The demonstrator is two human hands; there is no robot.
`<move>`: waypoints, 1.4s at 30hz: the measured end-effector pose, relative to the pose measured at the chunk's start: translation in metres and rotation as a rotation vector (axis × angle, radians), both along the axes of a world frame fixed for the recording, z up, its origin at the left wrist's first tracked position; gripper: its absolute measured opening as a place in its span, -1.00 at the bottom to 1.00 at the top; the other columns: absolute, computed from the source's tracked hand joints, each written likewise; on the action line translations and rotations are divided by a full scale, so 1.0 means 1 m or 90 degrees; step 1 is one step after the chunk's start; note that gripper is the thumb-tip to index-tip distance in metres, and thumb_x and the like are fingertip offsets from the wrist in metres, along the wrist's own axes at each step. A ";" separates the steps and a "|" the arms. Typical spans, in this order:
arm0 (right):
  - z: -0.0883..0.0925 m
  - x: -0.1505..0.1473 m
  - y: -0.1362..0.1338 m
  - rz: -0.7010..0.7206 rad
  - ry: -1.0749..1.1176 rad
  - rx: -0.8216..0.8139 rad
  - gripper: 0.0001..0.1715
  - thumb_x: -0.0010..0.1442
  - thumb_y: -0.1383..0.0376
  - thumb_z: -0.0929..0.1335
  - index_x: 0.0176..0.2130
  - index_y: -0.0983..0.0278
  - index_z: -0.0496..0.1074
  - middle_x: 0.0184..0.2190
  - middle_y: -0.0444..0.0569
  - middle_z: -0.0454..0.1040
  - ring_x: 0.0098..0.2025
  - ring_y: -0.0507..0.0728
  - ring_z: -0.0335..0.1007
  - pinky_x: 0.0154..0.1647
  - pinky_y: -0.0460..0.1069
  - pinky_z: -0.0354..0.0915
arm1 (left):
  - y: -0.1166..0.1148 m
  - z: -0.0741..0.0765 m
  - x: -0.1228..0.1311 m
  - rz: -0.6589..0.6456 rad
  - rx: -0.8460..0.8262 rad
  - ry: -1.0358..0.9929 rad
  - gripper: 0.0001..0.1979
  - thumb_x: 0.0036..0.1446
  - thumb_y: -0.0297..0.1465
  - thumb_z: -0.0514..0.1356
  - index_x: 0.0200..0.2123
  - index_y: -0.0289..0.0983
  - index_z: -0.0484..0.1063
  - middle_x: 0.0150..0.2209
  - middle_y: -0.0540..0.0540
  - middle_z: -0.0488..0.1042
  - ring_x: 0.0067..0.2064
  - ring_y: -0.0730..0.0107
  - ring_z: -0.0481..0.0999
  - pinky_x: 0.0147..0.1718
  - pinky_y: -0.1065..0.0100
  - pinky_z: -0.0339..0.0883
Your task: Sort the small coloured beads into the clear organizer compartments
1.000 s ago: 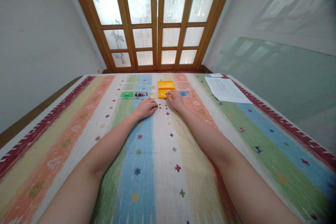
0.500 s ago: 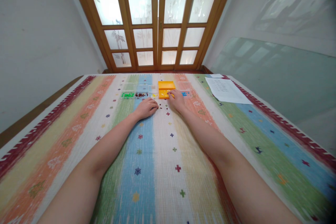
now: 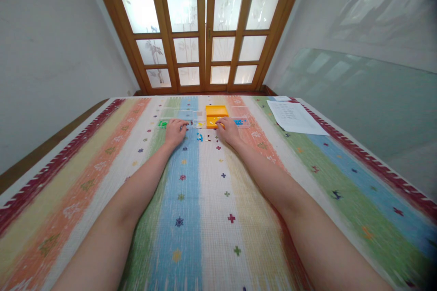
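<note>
My left hand (image 3: 175, 132) is over the clear box on the left, its bent fingertips at the dark brown pieces (image 3: 191, 122). Its fingers look closed together; whether they hold a piece is too small to see. Green pieces (image 3: 163, 123) show in the compartment left of it. At the front edge of the open yellow box (image 3: 216, 110) is my right hand (image 3: 228, 130), fingers pinched, with anything in them hidden. Pale bits lie in that box. Loose blue pieces (image 3: 200, 137) and a few small dark pieces (image 3: 208, 137) rest on the cloth between my hands.
Yellow pieces (image 3: 200, 124) sit in a clear compartment left of the yellow box, blue pieces (image 3: 240, 122) in one to its right. A printed paper sheet (image 3: 295, 118) lies at the far right of the striped tablecloth (image 3: 218, 191). Glazed wooden doors (image 3: 206, 32) stand behind the table.
My left hand has moved left and away from me, from the cloth to the clear box, uncovering the loose blue pieces. My right hand has shifted slightly left at the yellow box.
</note>
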State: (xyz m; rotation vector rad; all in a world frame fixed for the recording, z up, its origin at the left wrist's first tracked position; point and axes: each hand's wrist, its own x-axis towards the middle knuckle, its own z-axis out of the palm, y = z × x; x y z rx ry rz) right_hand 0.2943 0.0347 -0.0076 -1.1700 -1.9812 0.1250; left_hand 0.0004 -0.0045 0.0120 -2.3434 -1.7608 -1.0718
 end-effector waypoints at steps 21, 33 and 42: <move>0.022 -0.036 -0.044 0.277 -0.293 0.018 -0.79 0.39 0.26 0.37 -0.05 0.18 0.60 -0.17 0.04 0.55 -0.06 0.21 0.37 0.00 0.06 0.22 | 0.009 -0.012 -0.010 0.021 0.007 0.001 -0.73 0.29 -0.38 0.12 -0.12 -0.17 0.64 -0.02 -0.16 0.60 0.10 0.08 0.46 0.24 -0.01 0.27; 0.019 -0.041 -0.047 0.245 -0.295 0.032 -0.82 0.40 0.27 0.38 -0.05 0.19 0.59 -0.13 0.05 0.55 -0.03 0.22 0.37 0.02 0.07 0.21 | 0.001 -0.006 -0.001 -0.015 -0.001 0.017 -0.75 0.26 -0.43 0.14 -0.16 -0.16 0.64 -0.02 -0.14 0.61 0.12 0.07 0.45 0.24 -0.02 0.28; 0.018 -0.042 -0.047 0.225 -0.284 0.040 -0.86 0.39 0.28 0.40 -0.10 0.19 0.61 -0.16 0.06 0.54 -0.03 0.24 0.35 0.03 0.09 0.20 | -0.001 -0.006 0.004 -0.038 -0.006 0.021 -0.75 0.26 -0.44 0.15 -0.15 -0.16 0.64 -0.01 -0.15 0.60 0.14 0.07 0.45 0.27 -0.04 0.26</move>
